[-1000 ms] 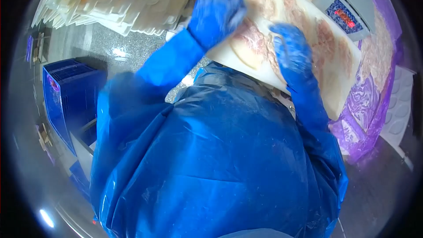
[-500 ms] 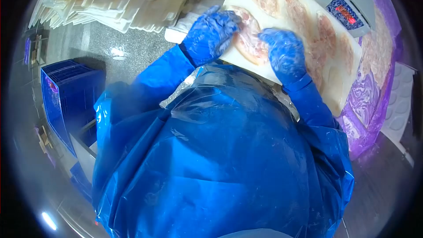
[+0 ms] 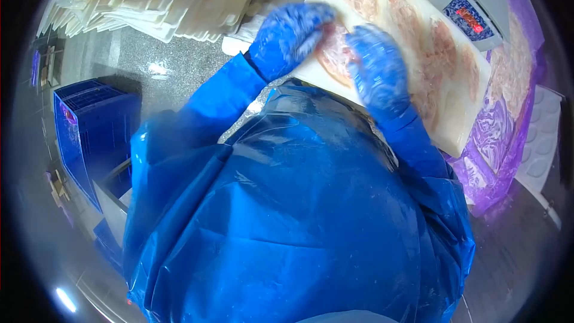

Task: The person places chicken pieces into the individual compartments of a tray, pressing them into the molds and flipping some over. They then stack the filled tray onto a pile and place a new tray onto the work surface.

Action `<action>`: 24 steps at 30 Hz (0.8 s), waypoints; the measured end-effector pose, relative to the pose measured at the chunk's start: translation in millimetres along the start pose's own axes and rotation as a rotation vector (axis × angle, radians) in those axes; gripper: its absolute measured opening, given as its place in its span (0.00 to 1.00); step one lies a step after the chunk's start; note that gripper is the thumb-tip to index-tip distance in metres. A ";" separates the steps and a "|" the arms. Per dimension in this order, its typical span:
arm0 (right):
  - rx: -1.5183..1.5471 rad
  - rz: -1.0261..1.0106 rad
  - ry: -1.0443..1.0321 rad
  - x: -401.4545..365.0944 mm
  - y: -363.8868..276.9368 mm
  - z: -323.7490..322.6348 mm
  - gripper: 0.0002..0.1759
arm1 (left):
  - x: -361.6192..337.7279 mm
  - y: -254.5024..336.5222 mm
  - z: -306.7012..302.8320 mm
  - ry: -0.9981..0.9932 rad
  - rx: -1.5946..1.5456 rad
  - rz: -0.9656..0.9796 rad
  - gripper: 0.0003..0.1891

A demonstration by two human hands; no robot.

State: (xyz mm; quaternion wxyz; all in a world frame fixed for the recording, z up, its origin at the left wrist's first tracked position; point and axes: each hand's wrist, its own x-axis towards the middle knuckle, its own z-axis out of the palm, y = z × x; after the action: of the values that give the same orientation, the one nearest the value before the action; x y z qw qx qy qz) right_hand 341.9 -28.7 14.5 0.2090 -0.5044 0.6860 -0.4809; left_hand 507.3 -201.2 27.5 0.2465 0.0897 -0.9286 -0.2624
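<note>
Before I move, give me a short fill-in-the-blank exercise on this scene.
The left hand and the right hand both wear gloves coloured ____.
Between them, a piece of meat lies on a board coloured ____.
Of the two hands, the one nearer the stack of pale sheets is the ____ hand.
The display beyond the board shows lit characters coloured ____.

Missing words: blue; white; left; red.
</note>
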 end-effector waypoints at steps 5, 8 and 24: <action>-0.689 -0.376 -0.348 -17.6 5.9 14.2 0.31 | -1.8 -2.6 31.4 -0.184 0.376 -0.058 0.14; -0.644 -0.265 -0.312 -27.7 -1.8 20.4 0.32 | -4.4 1.2 19.7 -0.043 0.446 0.042 0.14; 0.164 0.101 0.276 -41.5 -3.6 -63.8 0.20 | 5.5 -8.7 -0.5 -0.542 -0.282 -0.068 0.31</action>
State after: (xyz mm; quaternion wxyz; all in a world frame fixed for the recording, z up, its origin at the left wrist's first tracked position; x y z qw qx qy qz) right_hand 311.1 36.9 38.1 0.1772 -0.3796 0.6912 -0.5889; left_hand 503.1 -210.4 25.5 -0.0089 0.0123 -0.9115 -0.4109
